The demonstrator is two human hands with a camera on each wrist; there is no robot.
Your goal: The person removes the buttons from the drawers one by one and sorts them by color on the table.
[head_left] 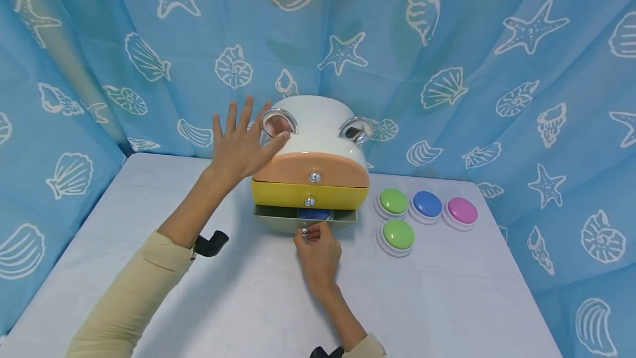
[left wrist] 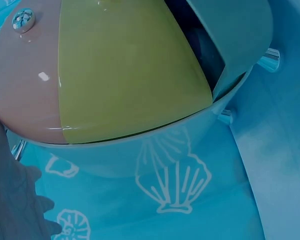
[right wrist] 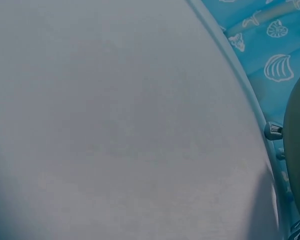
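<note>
1. In front of the cabinet [head_left: 318, 112], the right hand [head_left: 320, 257] is noted with fingers curled, the knob [head_left: 305, 232] pinched between thumb and fingers; the drawer's travel is presumably governed by this grip. The forearm is directed in from the near right.
2. The drawer [head_left: 276, 224], lowest in the cabinet, is found partly out. An inner button [head_left: 315, 214], blue, is seen inside, its lower part hidden by the drawer front.
3. Right of the cabinet, one green button [head_left: 398, 234] is placed nearest; behind it a second green [head_left: 393, 201], a blue [head_left: 427, 204] and a pink [head_left: 462, 210] are set in a row, probably for easy reach beside the drawer's path.
4. The yellow drawer [head_left: 283, 194] and orange drawer [head_left: 283, 169] appear closed.
5. At the cabinet's upper left, by the handle [head_left: 285, 112], the left hand [head_left: 237, 147] is laid with fingers spread apart, nothing gripped. The cabinet is judged to be steadied thereby; palm contact cannot be told.
6. Behind the cabinet, a curtain [head_left: 367, 10] is hung.
</note>
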